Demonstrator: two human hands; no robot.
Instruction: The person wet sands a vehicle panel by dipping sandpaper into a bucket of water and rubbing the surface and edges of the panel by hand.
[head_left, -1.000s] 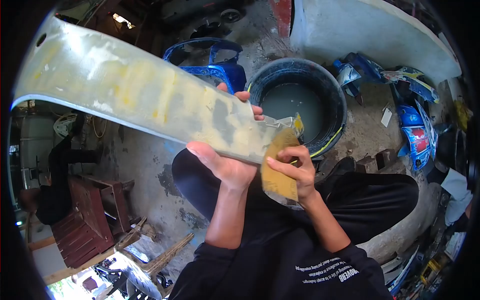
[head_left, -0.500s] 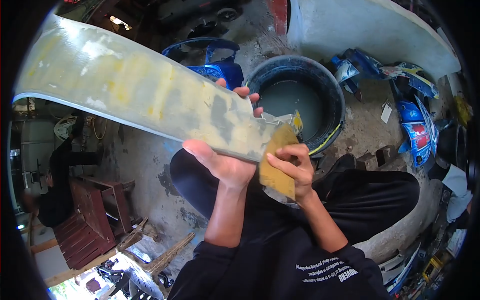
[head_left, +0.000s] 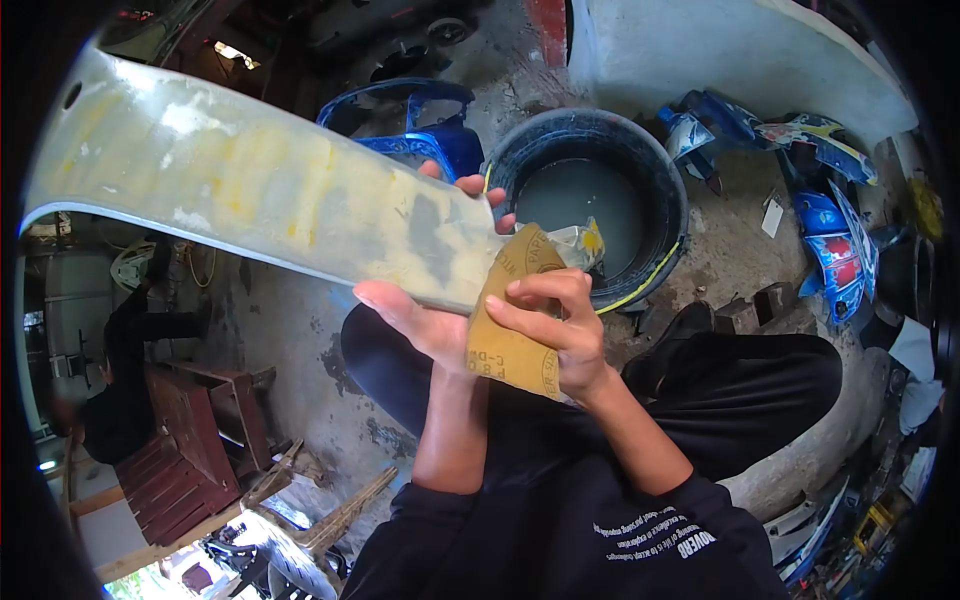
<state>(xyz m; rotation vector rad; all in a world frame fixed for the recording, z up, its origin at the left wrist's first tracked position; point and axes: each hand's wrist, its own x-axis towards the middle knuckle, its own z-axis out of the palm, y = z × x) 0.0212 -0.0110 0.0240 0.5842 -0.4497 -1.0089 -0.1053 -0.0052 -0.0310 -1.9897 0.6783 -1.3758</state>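
Note:
A long, curved vehicle body panel (head_left: 270, 190), pale grey with cream and yellow patches, reaches from the upper left to the middle. My left hand (head_left: 440, 325) supports it from below near its right end, thumb along the near edge and fingertips showing past the far edge. Between the fingers of my right hand (head_left: 555, 325) is a brown sheet of sandpaper (head_left: 510, 310), its printed back facing up. The sheet lies over the panel's right end and covers part of it. Just beyond stands a dark tub (head_left: 655, 190) of cloudy water (head_left: 580, 205).
Blue body panels (head_left: 835, 245) lie on the floor at right, and a blue frame-like part (head_left: 450, 145) sits behind the long panel. At left, another person in dark clothes (head_left: 115, 400) is near a reddish wooden bench (head_left: 190, 430). Bricks (head_left: 755, 310) lie beyond my leg.
My right hand and the sandpaper have moved left over the panel's end, and the sheet's printed back now shows more fully. The panel has shifted slightly left.

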